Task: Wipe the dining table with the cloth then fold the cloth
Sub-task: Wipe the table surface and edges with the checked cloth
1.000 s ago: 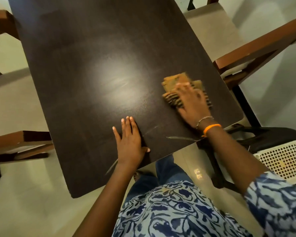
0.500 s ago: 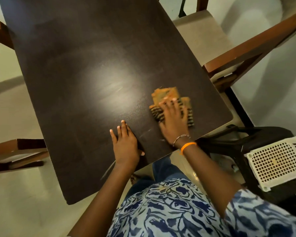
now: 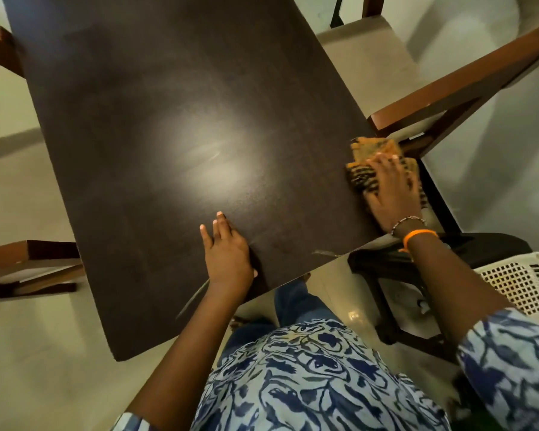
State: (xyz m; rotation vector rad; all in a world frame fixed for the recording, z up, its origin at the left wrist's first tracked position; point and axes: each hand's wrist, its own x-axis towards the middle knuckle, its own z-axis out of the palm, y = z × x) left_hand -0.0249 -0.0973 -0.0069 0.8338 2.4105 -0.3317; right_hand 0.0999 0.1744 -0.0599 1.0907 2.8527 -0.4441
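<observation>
Head view, looking down on a dark brown dining table (image 3: 175, 126) with a matt, faintly grained top; a pale patch of reflected light sits near its centre, and thin light scratches mark the near edge.

The cloth (image 3: 374, 157) lies at the table's right edge, near the near-right corner, partly overhanging the rim. It is bunched into a thick wad: the far part is plain orange-yellow, the near-left part carries black and yellow stripes. Its edges look frayed or nubbly. No brand, label or writing can be read on it, nor anywhere else in view.

The right hand (image 3: 392, 194) lies palm-down on top of the cloth, fingers extended toward the far side and held close together, pressing the wad onto the tabletop; the thumb is hidden. An orange band (image 3: 419, 236) and a thin beaded bracelet (image 3: 406, 221) circle the right wrist.

The left hand (image 3: 227, 253) rests flat on the bare tabletop near the near edge, well apart from the cloth, fingers straight and pressed together, thumb lying out to the right along the surface.

Wooden chairs (image 3: 461, 85) stand at the right and left sides of the table. A white perforated plastic basket (image 3: 523, 284) sits at the near right, on a dark stool (image 3: 467, 248). The person wears a blue-and-white patterned top (image 3: 318, 377).
</observation>
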